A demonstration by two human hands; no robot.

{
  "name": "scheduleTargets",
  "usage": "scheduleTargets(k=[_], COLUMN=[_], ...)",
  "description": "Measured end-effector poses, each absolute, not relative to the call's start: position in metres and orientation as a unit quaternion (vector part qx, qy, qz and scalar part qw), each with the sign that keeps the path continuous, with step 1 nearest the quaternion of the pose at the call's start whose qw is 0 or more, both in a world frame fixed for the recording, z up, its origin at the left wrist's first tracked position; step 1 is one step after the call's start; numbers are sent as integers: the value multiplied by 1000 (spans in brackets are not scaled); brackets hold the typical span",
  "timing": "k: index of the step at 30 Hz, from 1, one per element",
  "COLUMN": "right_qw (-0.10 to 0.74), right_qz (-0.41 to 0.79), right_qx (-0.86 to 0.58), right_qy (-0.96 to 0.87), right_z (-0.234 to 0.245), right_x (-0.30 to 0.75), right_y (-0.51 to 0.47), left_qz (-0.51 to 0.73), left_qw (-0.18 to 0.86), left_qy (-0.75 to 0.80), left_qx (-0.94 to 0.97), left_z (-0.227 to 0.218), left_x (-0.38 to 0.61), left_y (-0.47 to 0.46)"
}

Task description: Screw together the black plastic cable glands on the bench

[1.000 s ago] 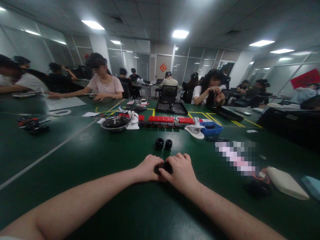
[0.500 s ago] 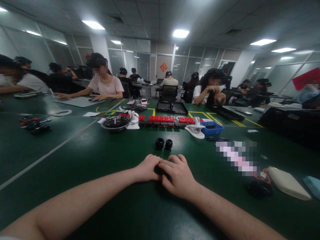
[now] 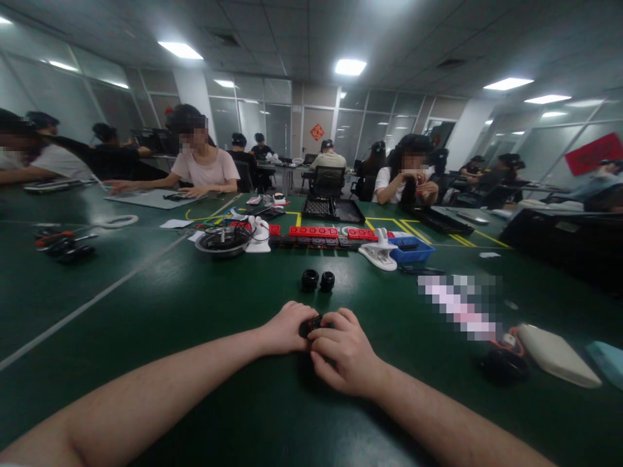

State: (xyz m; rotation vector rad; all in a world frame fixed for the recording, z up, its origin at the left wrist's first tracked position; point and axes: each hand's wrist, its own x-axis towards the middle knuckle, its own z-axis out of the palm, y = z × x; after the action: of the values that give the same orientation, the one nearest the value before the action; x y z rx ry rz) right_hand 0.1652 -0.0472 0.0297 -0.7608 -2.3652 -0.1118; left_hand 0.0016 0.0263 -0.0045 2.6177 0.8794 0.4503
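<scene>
A small black fitting (image 3: 311, 325), mostly covered by fingers, is held just above or on the green table; its exact kind cannot be made out. My left hand (image 3: 290, 327) wraps round it from the left. From the right, my right hand (image 3: 344, 353) presses its curled fingers against the same piece. Two black round fittings with ringed, hollow-looking tops stand upright side by side just beyond my hands: a larger one (image 3: 310, 280) and a smaller one (image 3: 328, 281).
Across the table run red blocks (image 3: 314, 231) on a black strip, with a bowl of cables (image 3: 224, 240), a white clamp (image 3: 381, 251) and a blue bin (image 3: 411, 250). Tools (image 3: 65, 250) lie left, a beige pouch (image 3: 559, 355) right. Co-workers sit opposite.
My right hand has shifted slightly down and its fingers have moved on the black fitting, so more of the piece shows between my hands. The left hand has hardly moved.
</scene>
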Motion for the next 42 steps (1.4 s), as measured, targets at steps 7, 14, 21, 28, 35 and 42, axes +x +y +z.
scheduleTargets(k=[7,14,21,28,35,42], right_qw=[350,222,200,209,200,189], right_qz=[-57,-56,-29,25,18,-10], right_qx=[-382,-547,-524,-474,-427,-401], right_qy=[-854,-805,-827,-855,-882,-896], right_z=[41,39,42,47,51,46], right_x=[165,165,162,161,159,160], right_y=[-51,-42,-43,-48,-52,-51], left_qz=[163,157,153,160,156,143], left_qw=[183,184,189,197,192,185], left_qy=[314,317,321,318,313,331], left_qx=[917,917,915,913,917,914], left_z=[-2,-4,0,1,-1,1], left_x=[2,0,2,2,3,4], left_y=[27,29,26,25,26,24])
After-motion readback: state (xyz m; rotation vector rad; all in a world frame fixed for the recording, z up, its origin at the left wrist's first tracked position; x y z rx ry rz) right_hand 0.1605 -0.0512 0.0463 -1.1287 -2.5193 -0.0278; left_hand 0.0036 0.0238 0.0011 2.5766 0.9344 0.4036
